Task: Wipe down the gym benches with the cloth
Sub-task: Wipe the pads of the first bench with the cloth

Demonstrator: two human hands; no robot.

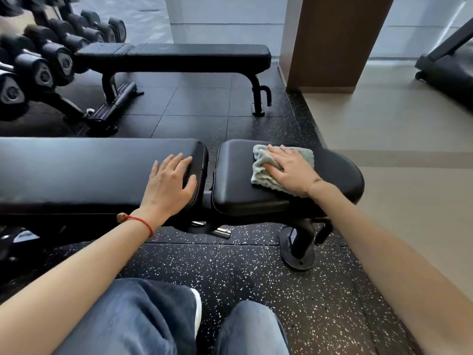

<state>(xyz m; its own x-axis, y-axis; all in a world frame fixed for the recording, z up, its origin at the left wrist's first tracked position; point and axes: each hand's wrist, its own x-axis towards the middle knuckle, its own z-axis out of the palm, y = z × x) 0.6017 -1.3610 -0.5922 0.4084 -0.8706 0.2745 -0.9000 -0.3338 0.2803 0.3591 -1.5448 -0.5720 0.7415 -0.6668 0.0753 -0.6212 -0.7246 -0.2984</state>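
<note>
A black padded gym bench runs across the middle of the view, with a long back pad (76,170) on the left and a shorter seat pad (235,180) on the right. A crumpled pale green cloth (261,172) lies on the seat pad. My right hand (289,167) presses flat on the cloth with fingers spread. My left hand (170,183) rests open on the right end of the back pad, thumb near its edge. A second black flat bench (179,53) stands farther back.
A rack of black dumbbells (38,65) fills the far left. A brown pillar (330,39) stands at the back right, and a dark machine (450,73) sits at the right edge on beige floor. Speckled black rubber flooring (256,272) lies under the benches.
</note>
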